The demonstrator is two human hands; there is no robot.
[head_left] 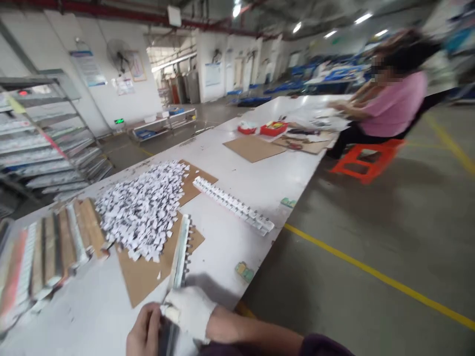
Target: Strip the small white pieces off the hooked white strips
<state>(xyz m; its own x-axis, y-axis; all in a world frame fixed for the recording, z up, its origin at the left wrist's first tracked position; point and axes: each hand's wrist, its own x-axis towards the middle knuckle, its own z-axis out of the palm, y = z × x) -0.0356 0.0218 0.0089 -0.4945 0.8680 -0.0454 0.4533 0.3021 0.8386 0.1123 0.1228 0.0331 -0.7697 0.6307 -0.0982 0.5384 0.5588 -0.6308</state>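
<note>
A long, narrow metal-looking strip [180, 254] with small grey tabs along its right edge runs away from me across the table. My right hand [195, 311], in a white glove, is closed around its near part. Beside it my bare left hand [144, 330] has its fingers bent together near the strip's left side; what they pinch is too small or hidden to name. Just beyond lies a big heap of small white pieces [143, 210], partly on brown cardboard [139, 279]. Another strip with white pieces and grey tabs along it [233, 205] rests farther right.
Several wooden and metal bars [50, 252] lie side by side at left. Farther along the table [256, 185] are more cardboard [253, 148] and red trays [273, 128]. A person in pink [395, 106] sits there near an orange stool [367, 160]. A loaded rack [44, 138] stands left.
</note>
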